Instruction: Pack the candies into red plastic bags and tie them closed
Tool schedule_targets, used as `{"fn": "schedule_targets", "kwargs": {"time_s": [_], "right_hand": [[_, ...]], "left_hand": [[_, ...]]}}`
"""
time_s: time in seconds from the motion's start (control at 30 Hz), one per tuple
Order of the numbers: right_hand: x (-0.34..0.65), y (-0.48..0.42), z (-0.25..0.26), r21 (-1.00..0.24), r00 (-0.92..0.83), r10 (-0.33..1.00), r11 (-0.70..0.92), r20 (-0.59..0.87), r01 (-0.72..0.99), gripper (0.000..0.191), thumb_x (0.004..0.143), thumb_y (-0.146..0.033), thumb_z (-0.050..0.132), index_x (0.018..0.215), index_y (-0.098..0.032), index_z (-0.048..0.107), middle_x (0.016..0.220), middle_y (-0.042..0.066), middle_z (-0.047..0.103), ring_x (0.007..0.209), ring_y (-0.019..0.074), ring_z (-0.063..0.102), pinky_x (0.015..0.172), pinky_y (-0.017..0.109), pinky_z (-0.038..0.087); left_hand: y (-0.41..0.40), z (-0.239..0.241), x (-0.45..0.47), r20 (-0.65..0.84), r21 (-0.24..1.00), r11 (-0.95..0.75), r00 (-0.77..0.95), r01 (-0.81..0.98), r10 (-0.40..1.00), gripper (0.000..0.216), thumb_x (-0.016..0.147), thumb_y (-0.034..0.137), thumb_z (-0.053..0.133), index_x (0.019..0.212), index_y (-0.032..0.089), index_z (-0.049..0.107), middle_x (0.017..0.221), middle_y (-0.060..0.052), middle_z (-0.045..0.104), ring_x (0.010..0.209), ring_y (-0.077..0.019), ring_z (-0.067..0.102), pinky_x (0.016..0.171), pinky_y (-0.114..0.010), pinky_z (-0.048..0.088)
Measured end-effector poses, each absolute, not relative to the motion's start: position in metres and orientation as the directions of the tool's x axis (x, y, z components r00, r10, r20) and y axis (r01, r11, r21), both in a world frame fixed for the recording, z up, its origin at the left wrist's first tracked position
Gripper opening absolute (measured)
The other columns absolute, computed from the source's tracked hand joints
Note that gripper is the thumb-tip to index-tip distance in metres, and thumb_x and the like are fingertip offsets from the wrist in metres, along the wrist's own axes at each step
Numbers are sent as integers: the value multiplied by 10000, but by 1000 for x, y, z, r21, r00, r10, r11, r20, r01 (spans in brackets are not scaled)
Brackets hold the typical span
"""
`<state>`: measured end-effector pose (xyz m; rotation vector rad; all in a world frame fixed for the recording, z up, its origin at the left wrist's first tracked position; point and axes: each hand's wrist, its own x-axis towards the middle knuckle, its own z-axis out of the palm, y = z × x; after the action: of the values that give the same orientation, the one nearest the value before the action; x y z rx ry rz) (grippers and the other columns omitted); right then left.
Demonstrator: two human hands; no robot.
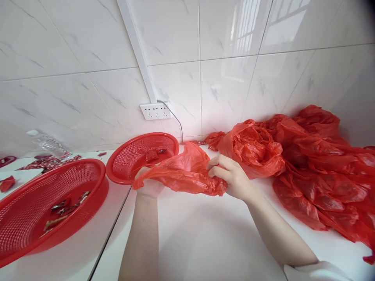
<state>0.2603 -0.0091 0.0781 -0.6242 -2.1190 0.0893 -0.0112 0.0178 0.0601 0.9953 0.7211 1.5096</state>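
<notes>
A thin red plastic bag (187, 171) is stretched between my two hands above the white table. My right hand (230, 175) is closed on the bag's right end, its fingers curled into the crumpled film. At the other end, my left hand (150, 188) holds the bag from below and behind; the film drapes over it and hides most of its fingers. Just behind my left hand stands a small red mesh basket (123, 156) with a few small wrapped packets (151, 155) in it.
A larger red basket (101, 171) at left holds several small wrapped pieces (55, 222). Red bags (328, 179) are heaped on the right, beside an opened bunch (252, 150). A clear bottle (48, 144) lies by the tiled wall, which has a power socket (155, 111) with a cable.
</notes>
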Motion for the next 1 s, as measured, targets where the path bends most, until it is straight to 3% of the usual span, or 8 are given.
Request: {"fn": "schedule_targets", "kwargs": {"time_s": [0.1, 0.2, 0.37, 0.57, 0.73, 0.8, 0.93, 1.0], "right_hand": [[260, -13, 82, -529, -393, 594, 804, 702, 270, 181, 816, -106, 566, 938, -237, 547, 1036, 54, 647, 913, 186, 620, 764, 310, 492], [260, -10, 83, -757, -239, 776, 626, 584, 184, 207, 796, -127, 577, 973, -225, 541, 946, 29, 653, 836, 173, 627, 722, 290, 498], [255, 0, 81, -894, -202, 893, 430, 401, 125, 155, 827, -216, 579, 981, -201, 575, 956, 29, 648, 858, 178, 621, 744, 300, 500], [257, 5, 76, -938, -144, 932, 343, 334, 43, 276, 861, -384, 597, 1065, -199, 601, 1076, 66, 671, 975, 217, 637, 826, 337, 512], [276, 23, 68, -975, -43, 975, 218, 219, -33, 315, 878, -485, 529, 1018, -215, 609, 944, 46, 695, 818, 213, 664, 708, 324, 532], [283, 30, 65, -974, 40, 974, 222, 223, 40, 343, 873, -508, 522, 1053, -222, 580, 876, 38, 685, 748, 209, 653, 657, 328, 526], [286, 28, 68, -803, 296, 791, 368, 536, 469, 350, 858, -417, 577, 1137, -210, 533, 929, 59, 648, 778, 210, 612, 661, 351, 500], [279, 17, 73, -656, 222, 687, 470, 692, 590, 226, 888, -336, 547, 1077, -213, 565, 956, 66, 635, 806, 201, 598, 694, 349, 495]], "left_hand": [[13, 66, -15, 385, 846, -376, -53, -377, 921, 357, 588, 610, 695, 692, 269, 667, 855, -97, 682, 1153, -390, 544, 885, -528, 501], [6, 80, -9, 435, 877, -397, 95, -270, 895, 452, 580, 567, 747, 926, 281, 701, 1094, -90, 659, 1231, -374, 491, 966, -509, 461], [3, 87, 17, 369, 912, -307, 217, -273, 904, 667, 642, 427, 788, 1247, 292, 541, 1364, -94, 522, 1265, -301, 475, 1003, -425, 435], [10, 69, 50, 20, 941, -12, 21, -339, 1000, 300, 754, 371, 723, 974, 183, 647, 1006, -73, 700, 960, -242, 661, 849, -362, 507], [12, 73, 41, 34, 938, -55, -66, -342, 997, 307, 724, 388, 747, 945, 179, 699, 970, -60, 722, 940, -231, 667, 863, -341, 491], [13, 76, 34, 25, 934, -56, -92, -354, 995, 313, 727, 394, 744, 951, 179, 706, 968, -60, 722, 931, -225, 666, 854, -337, 491], [15, 76, 28, 53, 932, -117, -190, -343, 980, 306, 731, 396, 737, 946, 182, 708, 950, -48, 712, 888, -197, 656, 798, -296, 490], [14, 75, 32, 115, 944, -177, -228, -277, 967, 285, 748, 397, 722, 942, 190, 703, 935, -33, 705, 872, -177, 643, 782, -271, 479]]}}
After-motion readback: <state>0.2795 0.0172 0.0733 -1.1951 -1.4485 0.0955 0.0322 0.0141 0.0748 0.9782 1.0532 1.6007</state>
